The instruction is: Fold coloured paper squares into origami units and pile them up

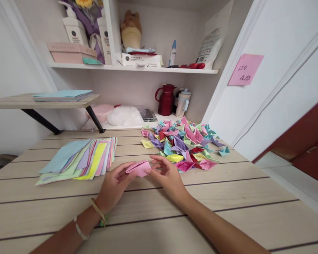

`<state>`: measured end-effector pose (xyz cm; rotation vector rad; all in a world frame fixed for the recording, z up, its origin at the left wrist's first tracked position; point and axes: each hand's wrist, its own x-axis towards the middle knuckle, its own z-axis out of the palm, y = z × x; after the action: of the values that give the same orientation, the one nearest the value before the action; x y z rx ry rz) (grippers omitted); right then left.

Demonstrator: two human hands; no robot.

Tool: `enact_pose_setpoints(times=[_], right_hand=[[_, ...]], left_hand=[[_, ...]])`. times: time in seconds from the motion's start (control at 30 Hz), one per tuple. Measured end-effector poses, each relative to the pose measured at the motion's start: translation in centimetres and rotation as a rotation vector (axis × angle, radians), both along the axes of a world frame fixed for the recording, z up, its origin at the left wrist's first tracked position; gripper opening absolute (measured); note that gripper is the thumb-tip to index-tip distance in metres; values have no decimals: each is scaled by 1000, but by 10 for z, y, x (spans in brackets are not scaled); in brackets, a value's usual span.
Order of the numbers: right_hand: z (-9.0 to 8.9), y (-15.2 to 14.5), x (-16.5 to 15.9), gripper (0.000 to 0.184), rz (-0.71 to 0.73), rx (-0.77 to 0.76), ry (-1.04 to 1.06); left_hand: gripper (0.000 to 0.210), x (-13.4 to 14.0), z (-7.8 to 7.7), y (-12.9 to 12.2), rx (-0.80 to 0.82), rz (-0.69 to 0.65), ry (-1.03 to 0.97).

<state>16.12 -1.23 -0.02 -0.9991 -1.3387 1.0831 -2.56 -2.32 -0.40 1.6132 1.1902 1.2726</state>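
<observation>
A folded piece of pink paper (140, 168) is held a little above the table between both hands. My left hand (116, 181) grips its left end, with the thumb at the front and fingers behind. At its right end, the thumb and fingers of my right hand (167, 176) pinch the paper. Just beyond my right hand lies a heap of folded paper boats (179, 144) in pink, purple, yellow, green, blue and red. To the left of my left hand, a fanned stack of coloured paper sheets (79, 160) rests on the table.
The slatted wooden table (228, 190) fills the foreground. A small raised shelf (5, 102) at left carries more paper sheets (63, 94). Behind stand a red jug (166, 100), a tumbler (183, 104) and a white plastic bag (125, 115). A pink note (246, 70) is on the right wall.
</observation>
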Motion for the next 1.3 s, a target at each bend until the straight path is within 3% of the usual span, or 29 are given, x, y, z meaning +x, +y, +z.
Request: enact_pose_setpoints(times=[0.2,0.37,0.47,0.63,0.73,0.83,1.03,1.3], right_hand=[[-1,1,-1,48,33,-57,143],[-2,0,-2,58,279,-297,379],[-3,-1,-3,57,316,-310,430],[0,-1,-1,41,148,-181,246],[4,-2,0,24,181,-93,106],[4,-4,-3,28,316,-136,160],[-3,-4,-5,52,296,-222,209],[-1,-4,-3,32,306,-148,98]], left_hand=[[29,1,5,1,-56,-10,-132],[40,-1,2,4,-157,-63,-309],[51,-1,2,4,-197,-106,-352],[50,2,4,2,-190,-146,-332],[42,3,3,1,-179,-160,-287],[39,3,2,1,-162,-164,-229],[40,5,2,-3,-126,-124,-153],[27,5,4,-5,-92,-104,-93]])
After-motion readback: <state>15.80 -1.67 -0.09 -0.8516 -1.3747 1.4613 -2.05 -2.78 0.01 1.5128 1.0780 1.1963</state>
